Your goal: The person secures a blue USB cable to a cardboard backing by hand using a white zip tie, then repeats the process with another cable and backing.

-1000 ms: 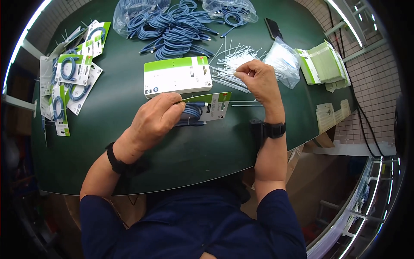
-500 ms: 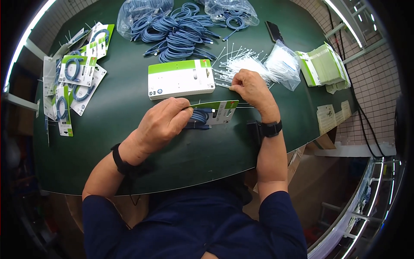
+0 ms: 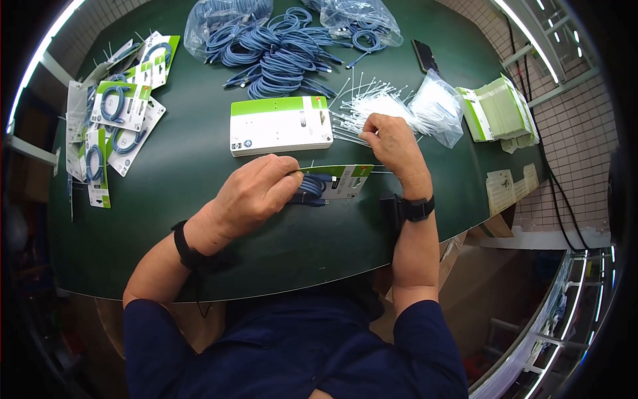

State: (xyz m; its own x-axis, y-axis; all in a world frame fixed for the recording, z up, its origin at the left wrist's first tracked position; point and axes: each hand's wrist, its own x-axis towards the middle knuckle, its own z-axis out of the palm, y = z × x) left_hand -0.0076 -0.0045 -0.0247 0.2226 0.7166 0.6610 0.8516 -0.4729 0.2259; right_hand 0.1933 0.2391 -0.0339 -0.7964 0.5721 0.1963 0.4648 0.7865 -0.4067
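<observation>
My left hand point(image 3: 259, 193) is closed on the edge of a green, white and grey packaging card point(image 3: 345, 183), held tilted above the table. A coiled blue cable point(image 3: 312, 188) lies against the card, its near part hidden by my fingers. Thin white strips stick out from the card's right side, passing toward my right wrist. Above the near edge of a loose heap of white cable ties point(image 3: 375, 96), my right hand point(image 3: 397, 146) pinches thumb and forefinger together. A white cable tie reaches its fingertips, though the grip itself is partly hidden.
A stack of white-and-green cards point(image 3: 282, 130) lies beyond my left hand; more cards point(image 3: 498, 110) stand at the right. Blue cables point(image 3: 279, 60) and plastic bags point(image 3: 226, 23) fill the back. Finished-looking carded cables point(image 3: 119, 106) pile up left. A phone point(image 3: 424, 56) lies near a bag of ties point(image 3: 436, 106).
My right hand has shifted slightly right and toward me at the edge of the tie heap. My left hand, with the card and cable, sits slightly lower and further right.
</observation>
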